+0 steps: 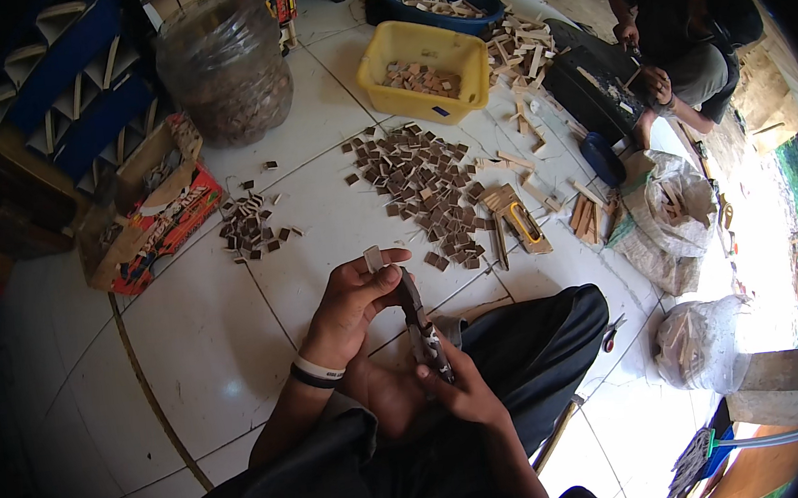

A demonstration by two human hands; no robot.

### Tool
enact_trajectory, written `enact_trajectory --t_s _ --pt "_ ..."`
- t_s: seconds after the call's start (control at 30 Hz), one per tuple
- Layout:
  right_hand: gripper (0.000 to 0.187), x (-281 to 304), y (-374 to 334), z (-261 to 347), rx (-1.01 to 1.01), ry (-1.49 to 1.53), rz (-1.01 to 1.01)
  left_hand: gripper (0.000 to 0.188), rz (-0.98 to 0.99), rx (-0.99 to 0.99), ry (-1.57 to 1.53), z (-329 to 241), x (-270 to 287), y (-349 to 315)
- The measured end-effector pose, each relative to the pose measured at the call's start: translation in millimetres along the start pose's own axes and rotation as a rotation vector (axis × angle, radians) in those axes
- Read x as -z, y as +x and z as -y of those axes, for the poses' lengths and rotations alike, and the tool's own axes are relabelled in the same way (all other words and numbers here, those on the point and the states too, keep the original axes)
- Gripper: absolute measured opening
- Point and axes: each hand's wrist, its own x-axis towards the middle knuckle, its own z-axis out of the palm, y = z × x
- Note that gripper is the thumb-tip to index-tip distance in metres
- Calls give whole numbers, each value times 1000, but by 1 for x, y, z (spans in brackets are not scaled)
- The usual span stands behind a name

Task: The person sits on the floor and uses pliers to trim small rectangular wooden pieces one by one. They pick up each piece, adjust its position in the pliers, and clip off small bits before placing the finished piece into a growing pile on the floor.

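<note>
Dark, seemingly metal pliers [415, 317] fill the right hand [468, 392]; the left hand [345, 304] pinches a flat square [374, 259].

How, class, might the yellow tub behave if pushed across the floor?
The yellow tub probably stays stiff, its walls holding their shape. Being wide and low, it seems unlikely to tip. The loose pieces inside may shift.

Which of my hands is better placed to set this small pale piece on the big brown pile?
Probably your left hand: it already holds the small pale piece and is nearer the big brown pile. Your right hand is farther back, gripping the dark tool.
</note>
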Motion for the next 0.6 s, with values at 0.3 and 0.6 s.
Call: enact_trajectory --t_s 0.3,0.6 --pt "37 -2 2 3 -21 194 164 59 129 -68 47 -9 -1 -5" --pt "67 2 1 5 -51 88 100 40 -28 -247 7 -11 -6 -9"
